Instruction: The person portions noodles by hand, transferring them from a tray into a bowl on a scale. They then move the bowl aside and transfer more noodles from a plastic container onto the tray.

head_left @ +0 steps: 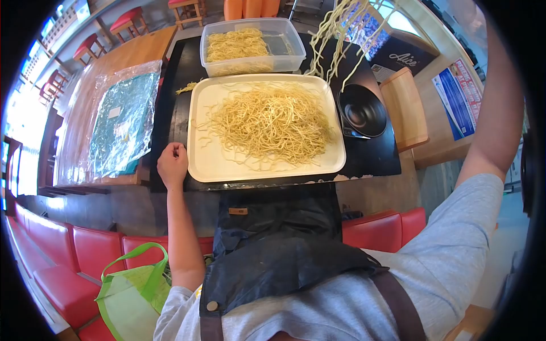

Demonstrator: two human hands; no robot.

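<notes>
A cream tray on the black table holds a loose heap of yellow noodles. My left hand is curled into a fist on the table, close against the tray's left edge; nothing shows in it. My right arm reaches up at the far right, and the hand itself is cut off by the top edge, with only clear plastic near the wrist. Long noodle strands dangle from the top edge, held up in the air. Below them, right of the tray, a black bowl sits on what looks like a small scale.
Behind the tray is a clear plastic tub with more noodles. Plastic-wrapped green packaging lies on a wooden table at left. A wooden chair and an Aice box stand at right. A green bag rests by the red seats.
</notes>
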